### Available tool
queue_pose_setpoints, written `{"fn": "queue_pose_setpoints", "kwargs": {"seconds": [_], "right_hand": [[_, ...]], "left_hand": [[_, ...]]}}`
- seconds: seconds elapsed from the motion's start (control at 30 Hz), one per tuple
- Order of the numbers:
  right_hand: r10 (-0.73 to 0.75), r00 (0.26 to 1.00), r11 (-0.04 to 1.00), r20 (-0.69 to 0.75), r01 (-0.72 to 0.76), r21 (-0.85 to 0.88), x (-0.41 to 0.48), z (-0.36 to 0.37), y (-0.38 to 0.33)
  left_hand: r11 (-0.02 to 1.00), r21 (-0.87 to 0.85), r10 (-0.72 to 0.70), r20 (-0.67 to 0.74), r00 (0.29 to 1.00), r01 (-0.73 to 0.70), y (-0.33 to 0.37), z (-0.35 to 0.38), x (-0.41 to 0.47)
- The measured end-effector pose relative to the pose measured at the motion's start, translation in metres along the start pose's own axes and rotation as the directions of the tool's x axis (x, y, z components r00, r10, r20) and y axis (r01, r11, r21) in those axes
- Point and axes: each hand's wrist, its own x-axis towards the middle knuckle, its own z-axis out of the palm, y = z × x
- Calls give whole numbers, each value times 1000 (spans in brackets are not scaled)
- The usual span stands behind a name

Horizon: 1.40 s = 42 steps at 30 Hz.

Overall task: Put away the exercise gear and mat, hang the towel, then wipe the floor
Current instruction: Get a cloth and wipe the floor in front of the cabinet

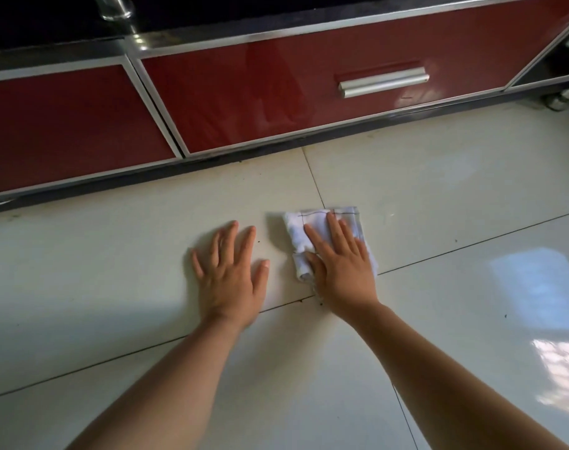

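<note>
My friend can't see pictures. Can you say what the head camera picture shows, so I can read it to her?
A person's right hand presses a folded white cloth flat on a shiny pale tiled floor, while the left hand rests flat beside it. Behind them is a low red cabinet with a silver handle.
</note>
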Motion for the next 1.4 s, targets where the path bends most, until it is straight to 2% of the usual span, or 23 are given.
{"fn": "queue_pose_setpoints", "kwargs": {"seconds": [0.23,0.4,0.57,0.73,0.93,1.07,1.17,1.3,1.4], "right_hand": [[203,979,979,37,-202,-24,43,-3,-10],[69,995,997,77,-70,13,-6,-5,-1],[181,979,984,98,-180,-14,-41,-23,24],[241,964,971,111,-240,-26,-19,-10,-16],[189,981,982,-49,-187,33,-41,-4,2],[124,965,991,-231,-132,-20,-60,2,21],[113,966,991,-233,-126,-42,-59,-1,35],[288,944,956,-162,-293,-5,-16,-23,56],[315,932,947,-181,-321,-5,-14,-22,56]], "left_hand": [[1000,-5,-7,11,1000,7,-2,0,3],[1000,12,2,36,999,-2,-3,0,2],[1000,-6,-18,190,982,19,3,-11,5],[999,26,-29,283,959,22,6,-18,6],[999,-32,-24,254,967,34,12,-21,5],[1000,-16,29,335,942,-25,33,-17,1],[1000,-5,-15,382,924,18,43,-14,4],[1000,23,-17,427,904,8,43,-13,6],[1000,19,-14,446,895,7,44,-15,5]]}}
